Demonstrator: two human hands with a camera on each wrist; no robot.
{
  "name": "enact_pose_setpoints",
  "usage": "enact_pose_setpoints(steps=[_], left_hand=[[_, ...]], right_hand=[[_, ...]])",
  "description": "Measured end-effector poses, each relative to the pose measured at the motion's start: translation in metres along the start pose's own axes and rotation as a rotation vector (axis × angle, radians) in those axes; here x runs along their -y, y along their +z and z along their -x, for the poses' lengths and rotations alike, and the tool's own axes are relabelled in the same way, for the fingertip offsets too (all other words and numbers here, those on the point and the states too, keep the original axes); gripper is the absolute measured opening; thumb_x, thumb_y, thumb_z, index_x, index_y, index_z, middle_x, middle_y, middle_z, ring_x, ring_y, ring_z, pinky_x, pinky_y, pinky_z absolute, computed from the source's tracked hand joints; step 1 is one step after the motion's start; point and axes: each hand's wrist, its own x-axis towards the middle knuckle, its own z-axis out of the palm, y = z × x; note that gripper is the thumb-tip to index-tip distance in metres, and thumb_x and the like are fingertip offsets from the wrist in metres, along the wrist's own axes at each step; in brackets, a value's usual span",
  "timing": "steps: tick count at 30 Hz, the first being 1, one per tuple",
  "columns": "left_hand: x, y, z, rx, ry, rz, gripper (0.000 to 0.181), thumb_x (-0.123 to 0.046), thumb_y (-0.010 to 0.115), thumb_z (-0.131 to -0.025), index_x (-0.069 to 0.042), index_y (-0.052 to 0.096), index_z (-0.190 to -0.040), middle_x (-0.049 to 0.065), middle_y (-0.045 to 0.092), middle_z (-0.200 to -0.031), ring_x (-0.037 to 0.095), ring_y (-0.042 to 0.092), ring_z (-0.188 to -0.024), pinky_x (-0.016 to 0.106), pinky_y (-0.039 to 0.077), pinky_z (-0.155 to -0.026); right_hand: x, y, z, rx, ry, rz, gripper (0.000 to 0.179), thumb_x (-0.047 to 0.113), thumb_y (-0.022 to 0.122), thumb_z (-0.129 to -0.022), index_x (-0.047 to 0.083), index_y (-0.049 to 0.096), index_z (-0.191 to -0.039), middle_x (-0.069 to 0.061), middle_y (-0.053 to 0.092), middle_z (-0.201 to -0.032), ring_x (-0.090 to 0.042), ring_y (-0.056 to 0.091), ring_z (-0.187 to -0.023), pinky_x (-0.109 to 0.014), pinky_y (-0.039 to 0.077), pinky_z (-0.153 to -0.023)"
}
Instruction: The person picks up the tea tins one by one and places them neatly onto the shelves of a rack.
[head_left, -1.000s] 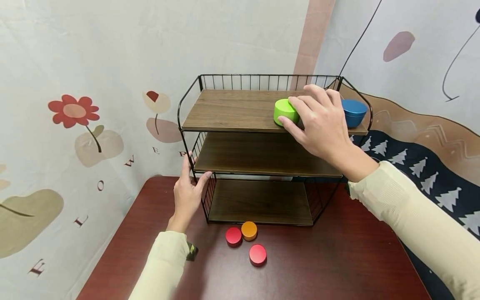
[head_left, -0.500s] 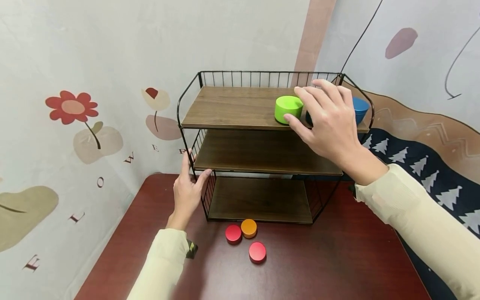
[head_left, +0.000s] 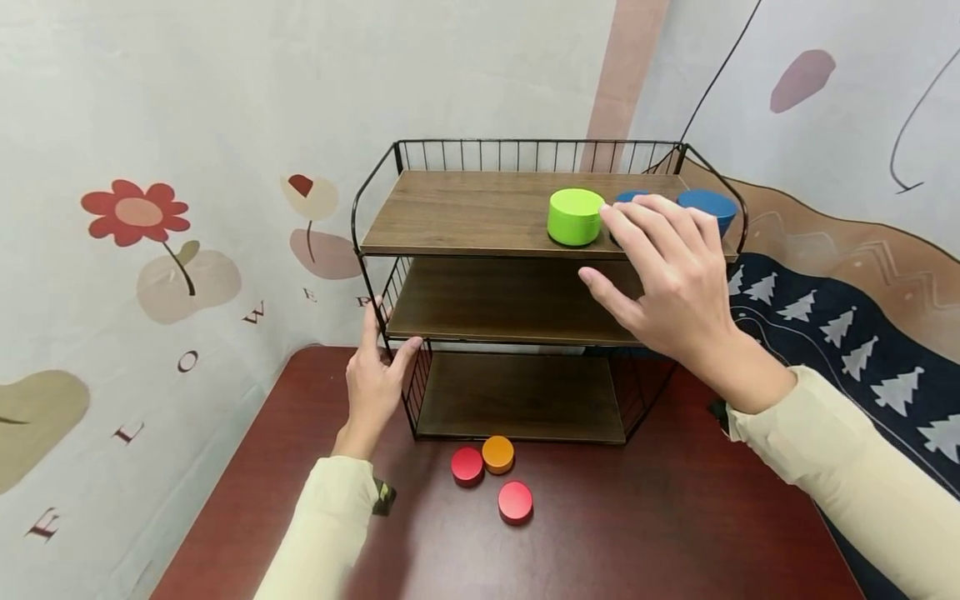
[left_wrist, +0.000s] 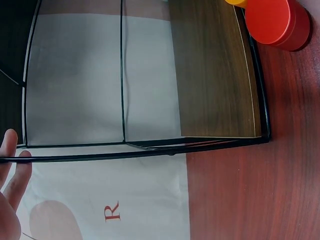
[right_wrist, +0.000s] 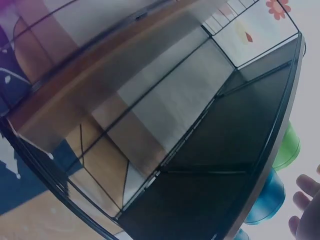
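A three-tier shelf rack with wooden boards and a black wire frame stands on the table. My left hand holds its left post, thumb in front and fingers at the outer side; part of the fingers shows on the wire in the left wrist view. On the top board, right of middle, sits a round bright-green tin. Two blue tins, one partly hidden and one blue tin at the right end, stand beside it. My right hand hovers before them, fingers spread, holding nothing.
On the dark red table, in front of the rack, are a red tin, an orange tin and a second red tin nearer me. A printed cloth wall stands close behind.
My right hand has let go of the green tin and drawn back right and downward. The tin stays on the top board. My left hand keeps its place on the post.
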Motion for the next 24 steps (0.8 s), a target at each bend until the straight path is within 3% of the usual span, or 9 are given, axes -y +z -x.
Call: enact_pose_setpoints(steps=[7,18,24], left_hand=[[0.002,0.000,0.000,0.008,-0.007,-0.002,0.085,-0.029,0.077,-0.089,-0.025,0.028,-0.159,0.003,0.064,-0.130,0.021,0.041,-0.057,0.038,0.035,-0.063],[0.004,0.000,-0.002,0.020,0.011,0.020,0.085,-0.028,0.076,-0.090,-0.023,0.027,-0.159,0.002,0.062,-0.136,0.025,0.049,-0.060,0.039,0.037,-0.066],[0.005,0.001,-0.003,0.025,0.015,0.033,0.084,-0.029,0.075,-0.091,-0.028,0.026,-0.159,0.000,0.060,-0.139,0.026,0.049,-0.060,0.039,0.037,-0.067]], right_hand=[[0.009,0.001,0.020,0.001,0.007,-0.023,0.053,0.045,0.061,-0.094,0.001,0.069,-0.122,-0.018,0.069,-0.117,-0.037,0.057,-0.114,-0.055,0.037,-0.089],[0.023,0.014,0.065,0.091,0.029,-0.066,0.050,0.038,0.064,-0.093,0.001,0.066,-0.127,-0.018,0.068,-0.118,-0.037,0.059,-0.111,-0.053,0.038,-0.089],[0.034,0.024,0.092,0.154,0.066,-0.086,0.051,0.042,0.060,-0.096,0.003,0.066,-0.129,-0.016,0.068,-0.119,-0.035,0.059,-0.111,-0.052,0.039,-0.090]])
